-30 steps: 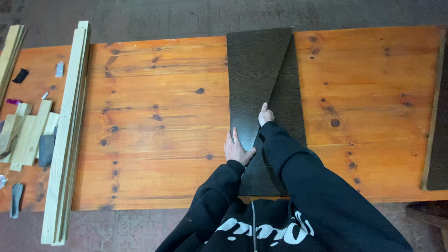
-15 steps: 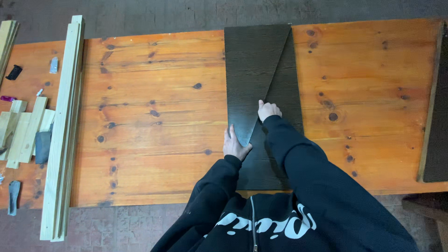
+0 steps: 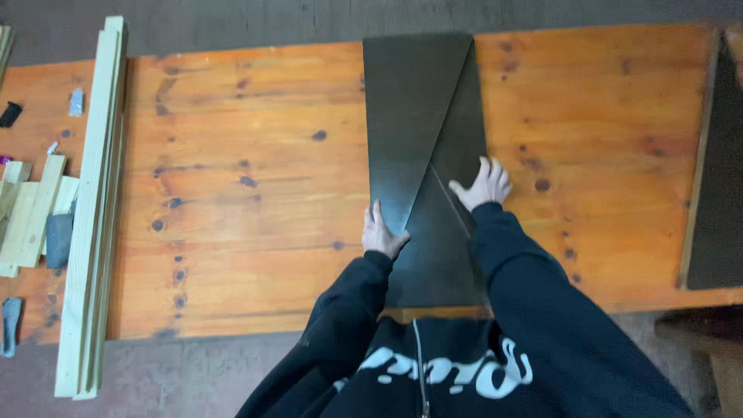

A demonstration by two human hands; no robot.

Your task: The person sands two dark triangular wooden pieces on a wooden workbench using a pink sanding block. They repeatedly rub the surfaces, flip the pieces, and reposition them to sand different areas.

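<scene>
An orange knotty pine table spans a dark floor; pale wooden slats lie at its left, and what seems another dark panel sits right

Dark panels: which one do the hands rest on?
The mid-table dark panel, under the left hand and right hand; the other dark panel lies untouched at the table's right end.

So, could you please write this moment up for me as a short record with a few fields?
surface: long orange wooden table
work piece: dark triangular panel lying on a dark rectangular panel
left hand: left hand flat at the narrow tip of the triangular panel
right hand: right hand spread flat on the rectangular panel near its right edge
left of table: pale wooden slats, short wood offcuts
right edge: another dark panel
</scene>
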